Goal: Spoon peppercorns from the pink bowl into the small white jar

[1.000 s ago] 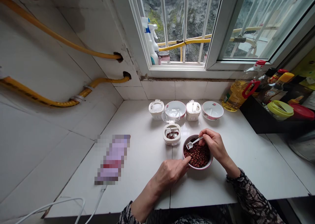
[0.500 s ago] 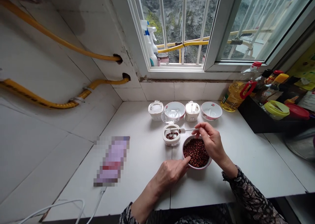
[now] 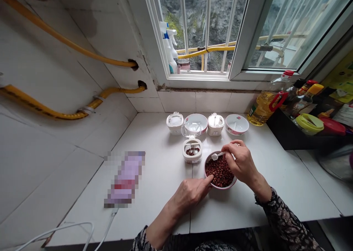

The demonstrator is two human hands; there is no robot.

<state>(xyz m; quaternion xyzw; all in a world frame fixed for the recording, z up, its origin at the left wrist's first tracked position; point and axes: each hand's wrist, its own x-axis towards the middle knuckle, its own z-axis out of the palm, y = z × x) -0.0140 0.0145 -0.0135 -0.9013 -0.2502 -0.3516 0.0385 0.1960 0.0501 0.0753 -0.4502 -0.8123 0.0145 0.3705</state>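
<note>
A bowl [image 3: 223, 187] full of dark red peppercorns [image 3: 219, 172] stands on the white counter. My left hand [image 3: 191, 192] grips its left rim, thumb over the edge and the other fingers mostly hidden. Above the bowl's right side, my right hand [image 3: 240, 161] pinches a small white spoon [image 3: 214, 156], whose head is over the peppercorns. Left of the bowl sits a white seasoning jar [image 3: 192, 157] with its clear lid [image 3: 191, 130] raised and some peppercorns inside.
Behind stand two lidded jars [image 3: 174, 123] [image 3: 215, 124] and two flowered bowls [image 3: 195, 123] [image 3: 237, 124]. An oil bottle [image 3: 263, 103] and a black rack [image 3: 286, 135] are at the right. A blurred purple object [image 3: 127, 181] with a white cable [image 3: 109, 227] lies left.
My right hand has drawn the spoon from over the open jar to above the bowl, moving right and slightly down. My left hand has stayed on the rim.
</note>
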